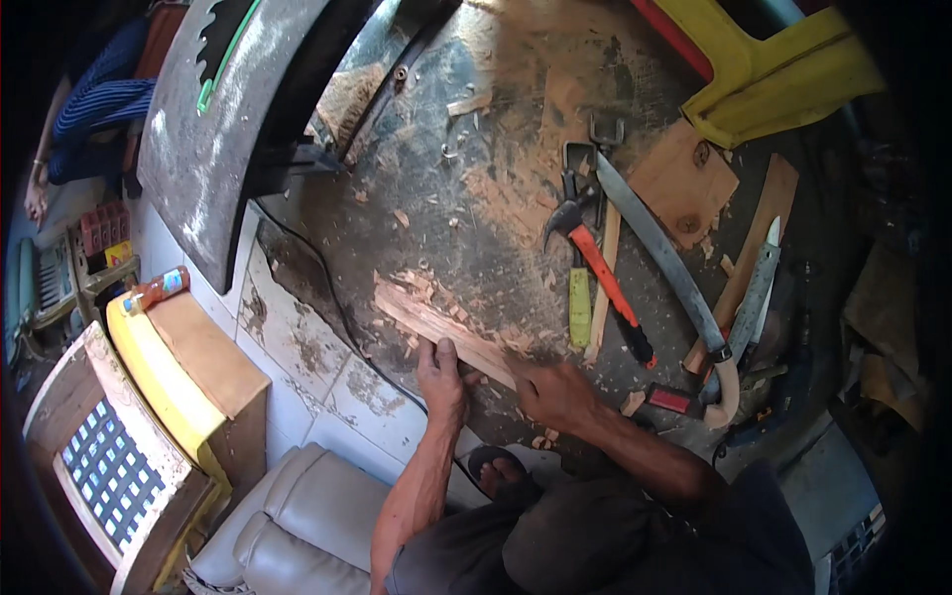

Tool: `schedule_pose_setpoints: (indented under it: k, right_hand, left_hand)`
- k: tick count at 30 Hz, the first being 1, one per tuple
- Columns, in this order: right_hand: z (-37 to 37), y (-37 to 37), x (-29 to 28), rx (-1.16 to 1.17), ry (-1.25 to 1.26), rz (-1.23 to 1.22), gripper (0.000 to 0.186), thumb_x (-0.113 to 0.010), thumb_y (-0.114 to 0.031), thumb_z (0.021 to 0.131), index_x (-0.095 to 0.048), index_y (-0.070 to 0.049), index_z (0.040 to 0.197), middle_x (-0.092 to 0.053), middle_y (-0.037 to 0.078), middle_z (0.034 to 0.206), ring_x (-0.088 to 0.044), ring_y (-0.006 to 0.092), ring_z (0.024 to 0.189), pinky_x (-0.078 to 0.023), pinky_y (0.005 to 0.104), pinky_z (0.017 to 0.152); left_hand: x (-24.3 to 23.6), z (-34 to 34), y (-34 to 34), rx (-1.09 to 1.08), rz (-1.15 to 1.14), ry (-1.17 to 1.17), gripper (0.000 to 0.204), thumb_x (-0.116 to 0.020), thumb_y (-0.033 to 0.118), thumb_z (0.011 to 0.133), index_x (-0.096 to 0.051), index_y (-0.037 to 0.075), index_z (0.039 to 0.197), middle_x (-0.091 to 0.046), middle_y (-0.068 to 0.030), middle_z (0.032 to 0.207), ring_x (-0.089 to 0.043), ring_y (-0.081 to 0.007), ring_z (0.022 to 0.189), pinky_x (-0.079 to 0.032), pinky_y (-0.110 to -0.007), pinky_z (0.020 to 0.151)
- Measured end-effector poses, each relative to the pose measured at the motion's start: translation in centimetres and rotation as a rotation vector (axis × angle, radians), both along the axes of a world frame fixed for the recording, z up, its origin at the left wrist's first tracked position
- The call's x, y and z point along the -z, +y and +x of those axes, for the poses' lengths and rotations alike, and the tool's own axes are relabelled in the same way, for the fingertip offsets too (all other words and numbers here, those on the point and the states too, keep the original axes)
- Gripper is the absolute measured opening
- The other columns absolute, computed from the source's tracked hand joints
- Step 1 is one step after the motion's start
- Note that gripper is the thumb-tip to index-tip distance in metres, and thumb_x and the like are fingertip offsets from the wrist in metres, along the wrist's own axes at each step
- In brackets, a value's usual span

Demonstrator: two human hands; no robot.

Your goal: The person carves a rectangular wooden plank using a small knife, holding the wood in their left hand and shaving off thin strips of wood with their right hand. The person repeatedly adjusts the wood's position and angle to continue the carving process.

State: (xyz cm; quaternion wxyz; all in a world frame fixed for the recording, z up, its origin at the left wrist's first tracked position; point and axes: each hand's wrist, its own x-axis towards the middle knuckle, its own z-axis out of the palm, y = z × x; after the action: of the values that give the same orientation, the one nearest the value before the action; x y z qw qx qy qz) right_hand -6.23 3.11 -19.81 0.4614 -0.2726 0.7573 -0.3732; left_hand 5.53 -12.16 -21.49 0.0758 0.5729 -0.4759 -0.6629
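Observation:
A rough, pale strip of wood [441, 325] lies slantwise low over the dusty floor, its far end at the upper left. My left hand [442, 382] is closed on its near edge, the thumb pressed on top. My right hand [557, 395] is closed round the strip's right end, covering that end. Whether the right fingers also hold something small cannot be seen. Wood chips [424, 288] lie along the strip's far side. A claw hammer [601, 273] with an orange and black handle rests beyond my right hand.
A long curved blade [654, 238] with a wooden handle lies right of the hammer, beside a yellow-green handled tool [579, 309]. A black cable [337, 297] crosses the left side. Left stand a yellow-edged box [213, 342] and grey cushioned seat [317, 506]. Another person's hand [36, 198] shows far left.

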Motion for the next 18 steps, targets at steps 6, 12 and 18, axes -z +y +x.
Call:
schedule_pose_setpoints:
  k: [6, 12, 18]
  right_hand:
    - [1.2, 0.4, -0.1, 0.004, 0.017, 0.053, 0.042, -0.061, -0.011, 0.09, -0.067, -0.006, 0.131, -0.066, 0.026, 0.071, -0.069, 0.0427, 0.063, -0.056, 0.0512, 0.06]
    - [1.1, 1.1, -0.1, 0.029, 0.034, -0.024, 0.044, -0.062, -0.011, 0.09, -0.065, -0.005, 0.133, -0.066, 0.026, 0.071, -0.069, 0.043, 0.063, -0.056, 0.0512, 0.06]
    - [1.0, 0.7, 0.1, 0.013, 0.046, -0.005, 0.043, -0.06, -0.013, 0.091, -0.065, -0.005, 0.133, -0.066, 0.026, 0.071, -0.069, 0.0417, 0.063, -0.056, 0.0504, 0.06]
  left_hand:
    - [1.4, 0.9, -0.2, 0.03, -0.032, -0.004, 0.058, -0.057, 0.042, 0.105, -0.041, 0.011, 0.15, -0.062, -0.0062, 0.117, -0.068, -0.0158, 0.089, -0.063, -0.028, 0.057]
    - [1.0, 0.3, 0.0, 0.014, -0.07, -0.024, 0.056, -0.058, 0.043, 0.105, -0.042, 0.01, 0.148, -0.064, -0.0054, 0.109, -0.069, -0.0152, 0.086, -0.061, -0.027, 0.052]
    - [1.3, 0.4, -0.3, 0.025, -0.031, 0.033, 0.059, -0.057, 0.043, 0.105, -0.039, 0.01, 0.15, -0.063, -0.0076, 0.114, -0.069, -0.0168, 0.089, -0.063, -0.028, 0.058]
